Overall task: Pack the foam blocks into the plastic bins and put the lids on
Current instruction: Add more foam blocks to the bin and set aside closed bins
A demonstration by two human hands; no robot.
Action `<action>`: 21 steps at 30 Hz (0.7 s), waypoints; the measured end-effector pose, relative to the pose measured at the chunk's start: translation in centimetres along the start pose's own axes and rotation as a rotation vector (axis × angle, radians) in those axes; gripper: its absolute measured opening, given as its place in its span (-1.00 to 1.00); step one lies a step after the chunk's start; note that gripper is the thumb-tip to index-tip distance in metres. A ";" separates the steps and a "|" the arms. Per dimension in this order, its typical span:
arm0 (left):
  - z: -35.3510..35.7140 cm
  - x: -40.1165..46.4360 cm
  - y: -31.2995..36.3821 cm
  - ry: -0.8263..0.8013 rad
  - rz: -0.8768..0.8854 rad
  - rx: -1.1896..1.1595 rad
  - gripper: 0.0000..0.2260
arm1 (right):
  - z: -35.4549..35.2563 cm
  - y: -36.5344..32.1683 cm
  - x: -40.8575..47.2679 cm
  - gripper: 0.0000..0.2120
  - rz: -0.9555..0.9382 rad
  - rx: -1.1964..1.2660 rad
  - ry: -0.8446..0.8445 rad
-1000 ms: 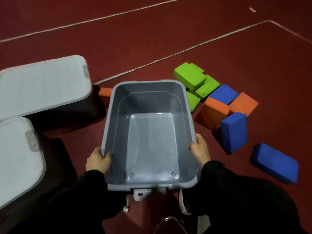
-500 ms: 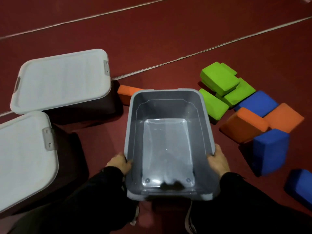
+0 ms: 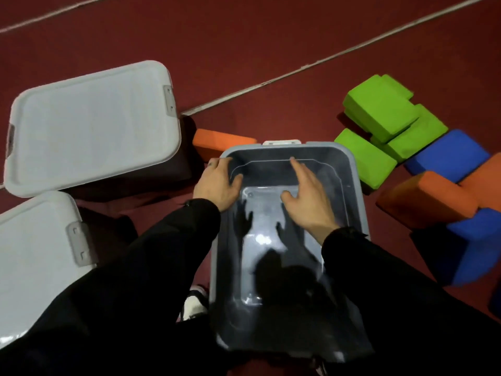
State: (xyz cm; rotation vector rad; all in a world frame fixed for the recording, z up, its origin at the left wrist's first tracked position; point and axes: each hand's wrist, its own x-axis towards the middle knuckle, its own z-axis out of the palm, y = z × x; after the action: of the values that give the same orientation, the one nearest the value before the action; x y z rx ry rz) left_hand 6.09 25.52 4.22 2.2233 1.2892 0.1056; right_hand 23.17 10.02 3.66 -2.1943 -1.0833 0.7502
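An empty grey plastic bin (image 3: 355,202) stands on the red floor right in front of me. My left hand (image 3: 218,183) rests on its far left rim corner, fingers spread. My right hand (image 3: 309,196) hovers open above the bin's inside, holding nothing. Foam blocks lie to the right: green blocks (image 3: 379,109), blue blocks (image 3: 447,156) and orange blocks (image 3: 425,199). One more orange block (image 3: 217,141) lies behind the bin's far left corner.
Two closed bins with grey lids stand at the left, one farther (image 3: 89,123) and one nearer (image 3: 32,261). White lines (image 3: 298,70) cross the floor beyond. My shoe (image 3: 193,302) shows beside the bin's near left side.
Both hands have let go of the bin's sides and moved forward; the left now lies on the far rim, the right is over the inside. The bin sits lower on the floor.
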 end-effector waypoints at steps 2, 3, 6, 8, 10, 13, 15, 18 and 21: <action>-0.7 2.0 -0.9 -0.017 0.056 0.074 -0.57 | 0.4 -1.4 1.6 -0.23 0.026 -0.007 -0.038; -1.1 3.2 -1.2 -0.034 0.086 0.103 -0.59 | 0.4 -2.1 2.1 -0.23 0.045 -0.009 -0.066; -2.6 8.2 -2.4 -0.065 0.115 0.224 -0.64 | 0.2 -3.6 3.5 -0.25 0.041 0.051 -0.067; -2.8 12.5 -3.9 -0.122 0.150 0.362 -0.62 | 0.5 -3.4 4.0 -0.27 -0.001 0.116 0.009; -1.8 17.2 -5.9 -0.207 0.226 0.552 -0.60 | 1.0 -2.1 4.5 -0.26 -0.033 0.121 0.042; 2.1 22.1 -9.2 -0.323 0.302 0.782 -0.50 | 1.6 0.7 4.6 -0.26 -0.075 0.038 0.037; 4.7 23.7 -10.8 -0.363 0.273 0.801 -0.44 | 2.2 2.3 4.4 -0.26 -0.091 0.042 0.034; 6.8 24.2 -11.3 -0.212 0.291 0.885 -0.39 | 3.7 4.2 4.6 -0.25 -0.066 0.038 0.012; 7.4 23.6 -10.8 -0.130 0.290 0.906 -0.46 | 5.0 5.4 5.0 -0.28 -0.057 0.042 0.006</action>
State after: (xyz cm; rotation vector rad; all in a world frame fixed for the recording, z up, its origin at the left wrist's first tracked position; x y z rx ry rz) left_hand 12.80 45.75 -12.29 3.0897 1.0348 -0.6237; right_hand 24.97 12.61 -4.65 -2.1199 -1.1125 0.7346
